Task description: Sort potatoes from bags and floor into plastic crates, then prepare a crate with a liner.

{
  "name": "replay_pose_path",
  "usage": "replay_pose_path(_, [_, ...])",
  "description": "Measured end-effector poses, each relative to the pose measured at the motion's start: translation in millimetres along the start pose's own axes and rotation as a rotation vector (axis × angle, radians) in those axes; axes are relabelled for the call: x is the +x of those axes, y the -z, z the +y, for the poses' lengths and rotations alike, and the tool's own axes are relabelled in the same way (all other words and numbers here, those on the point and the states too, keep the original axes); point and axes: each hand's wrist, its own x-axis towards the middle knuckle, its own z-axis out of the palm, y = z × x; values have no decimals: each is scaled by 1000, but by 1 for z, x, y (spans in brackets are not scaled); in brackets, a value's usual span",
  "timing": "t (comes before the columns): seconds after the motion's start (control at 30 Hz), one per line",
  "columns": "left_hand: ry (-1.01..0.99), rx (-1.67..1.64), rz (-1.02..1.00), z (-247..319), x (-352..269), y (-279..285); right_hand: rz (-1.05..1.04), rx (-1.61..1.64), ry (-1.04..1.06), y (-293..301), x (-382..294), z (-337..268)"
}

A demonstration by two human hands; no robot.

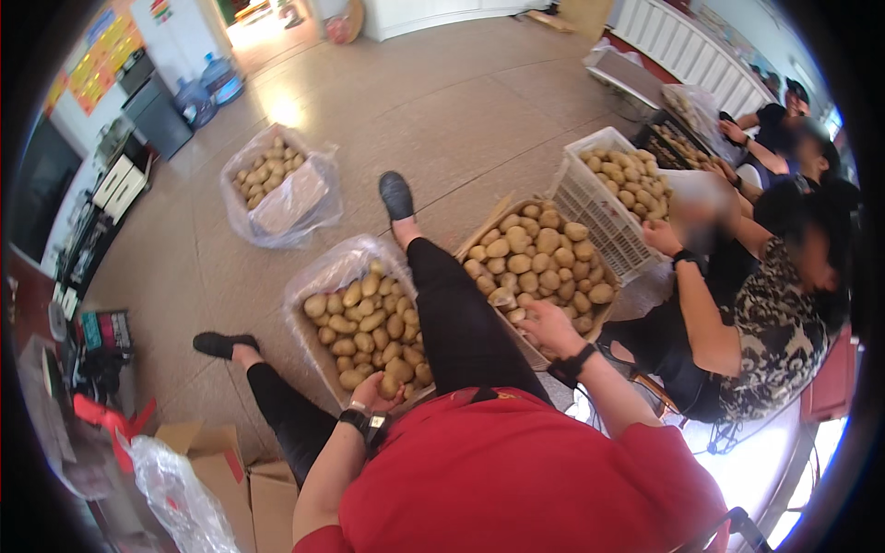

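Observation:
Between my legs stands a plastic-lined box [314,359] filled with potatoes. At its near edge my left hand [377,394] holds a potato [397,372], with the fingers curled under it. To the right of my right leg is a woven or cardboard crate [508,211] heaped with potatoes. My right hand [550,325] reaches over the near left part of that heap, its fingertips by a potato [516,315]; whether it grips one cannot be made out. Both my wrists bear dark bands.
A white plastic crate [594,214] of potatoes adjoins on the right, where co-workers sit. Farther off on the floor is a lined box [228,183] of potatoes. Cardboard boxes [221,477] and clear plastic [173,491] lie at the lower left.

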Motion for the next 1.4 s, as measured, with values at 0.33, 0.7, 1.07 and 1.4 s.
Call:
replay_pose_path(0.33, [-817,-128,-338,65,-11,-55,-84,-5,-135,-28,-31,55])
replay_pose_path(0.7, [-425,127,7,29,38,35,159,-288,-30,-43,-27,82])
replay_pose_path(1.07, [-335,732,568,-16,18,46,221,-463,-372,-28,-14,154])
replay_pose_path(1.4, [-447,980,554,-6,53,96,216,-709,-341,-48,-23,168])
